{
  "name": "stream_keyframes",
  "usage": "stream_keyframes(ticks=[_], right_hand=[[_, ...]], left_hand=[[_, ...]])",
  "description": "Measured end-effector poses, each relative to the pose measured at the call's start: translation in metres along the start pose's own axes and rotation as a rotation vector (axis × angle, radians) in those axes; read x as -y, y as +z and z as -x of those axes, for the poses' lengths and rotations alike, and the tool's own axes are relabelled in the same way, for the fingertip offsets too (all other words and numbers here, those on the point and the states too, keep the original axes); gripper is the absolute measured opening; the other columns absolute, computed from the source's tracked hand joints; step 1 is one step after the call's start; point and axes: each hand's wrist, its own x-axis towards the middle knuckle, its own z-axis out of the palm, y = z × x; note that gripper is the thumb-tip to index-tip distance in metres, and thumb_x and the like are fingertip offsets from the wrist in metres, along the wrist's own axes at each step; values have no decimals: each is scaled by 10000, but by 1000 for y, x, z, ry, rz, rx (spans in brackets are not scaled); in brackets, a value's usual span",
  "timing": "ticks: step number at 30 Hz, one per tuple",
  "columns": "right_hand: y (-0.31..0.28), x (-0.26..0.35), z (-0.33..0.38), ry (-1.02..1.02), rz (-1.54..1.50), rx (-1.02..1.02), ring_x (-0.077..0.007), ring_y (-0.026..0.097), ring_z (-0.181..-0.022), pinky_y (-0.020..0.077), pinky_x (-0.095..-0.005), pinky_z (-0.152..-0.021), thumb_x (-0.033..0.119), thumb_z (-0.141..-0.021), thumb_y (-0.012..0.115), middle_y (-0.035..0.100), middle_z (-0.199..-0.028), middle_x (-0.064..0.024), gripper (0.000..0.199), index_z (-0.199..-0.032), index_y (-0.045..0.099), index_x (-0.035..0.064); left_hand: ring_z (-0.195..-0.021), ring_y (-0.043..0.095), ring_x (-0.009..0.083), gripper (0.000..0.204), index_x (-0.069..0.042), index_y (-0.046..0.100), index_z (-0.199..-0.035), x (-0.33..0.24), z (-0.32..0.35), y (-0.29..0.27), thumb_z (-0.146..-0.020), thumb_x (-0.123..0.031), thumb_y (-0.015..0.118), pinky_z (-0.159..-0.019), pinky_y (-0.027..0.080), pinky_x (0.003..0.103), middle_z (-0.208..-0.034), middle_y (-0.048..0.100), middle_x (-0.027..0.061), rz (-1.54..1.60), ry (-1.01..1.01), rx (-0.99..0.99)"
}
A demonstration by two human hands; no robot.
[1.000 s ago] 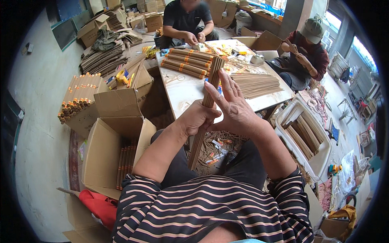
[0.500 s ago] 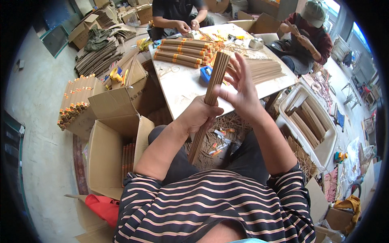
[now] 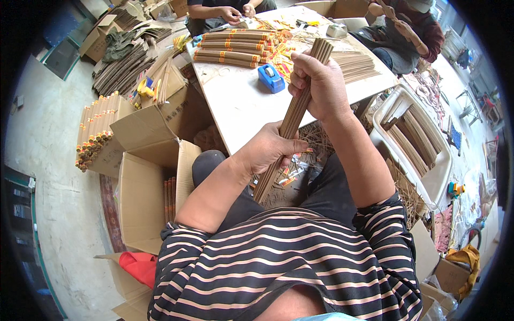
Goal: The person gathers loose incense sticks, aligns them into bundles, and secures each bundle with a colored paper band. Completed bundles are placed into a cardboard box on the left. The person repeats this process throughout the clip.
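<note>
A bundle of thin brown incense sticks (image 3: 294, 116) slants between my hands above my lap, its upper end tilted away to the right. My left hand (image 3: 269, 148) grips it below the middle, thumb across the front. Higher up, my right hand (image 3: 323, 85) is closed round the bundle just under its top end. Beyond my hands, on the white table (image 3: 235, 104), stands a blue tape dispenser (image 3: 271, 78). Behind it lie incense bundles with red and yellow bands (image 3: 230, 57). Loose brown sticks (image 3: 357, 67) are spread at the table's right side.
An open carton (image 3: 143, 198) with several banded bundles stands by my left leg. To my right is a white tub (image 3: 438, 193) of brown sticks. More banded bundles (image 3: 98, 125) are stacked at left. One co-worker's hands (image 3: 233, 15) are across the table; another person (image 3: 409, 35) sits at far right.
My right hand, before open and blurred beside the bundle, is now wrapped round its upper part. The bundle leans further to the right, with my left hand still gripping it.
</note>
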Motion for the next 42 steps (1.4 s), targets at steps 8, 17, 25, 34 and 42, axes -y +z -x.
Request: stream_keyframes(ticks=[8,17,25,34,42], right_hand=[[-5,0,1,-3,-1,-43,-91,435,-478,393,-270,-449,114,-804,607,423,-581,11,176,-697,471,83],[-10,-5,-4,67,-23,-21,-94,426,-479,382,-273,-447,93,-793,605,406,-574,11,181,-697,452,85],[-48,0,-64,-87,100,-67,-152,543,-536,491,-299,-546,162,-800,642,526,-614,-65,170,-787,517,49],[-167,-97,-151,135,1151,-167,-129,571,-633,456,-274,-589,156,-783,636,638,-704,-63,175,-831,649,-12],[-186,-161,-183,330,1820,-103,-299,599,-866,459,-381,-742,377,-728,684,637,-892,-147,375,-920,639,59]], left_hand=[[-435,481,67,215,-28,530,-820,10,4,-2,-763,-121,716,-391,392,179,-570,509,2,6,-82,-4],[-397,421,54,257,-41,493,-827,18,1,-4,-788,-180,705,-354,328,182,-557,472,-15,-28,-58,-31],[-400,406,43,232,-55,475,-760,31,-17,-23,-820,-170,667,-352,332,189,-560,463,-23,-102,-71,-110],[-372,384,76,247,-89,435,-680,34,-57,-102,-839,-112,622,-354,332,212,-492,414,-5,295,28,-240],[-372,392,79,206,-78,461,-734,30,-69,-139,-835,-116,636,-359,334,214,-495,420,-6,459,17,-297]])
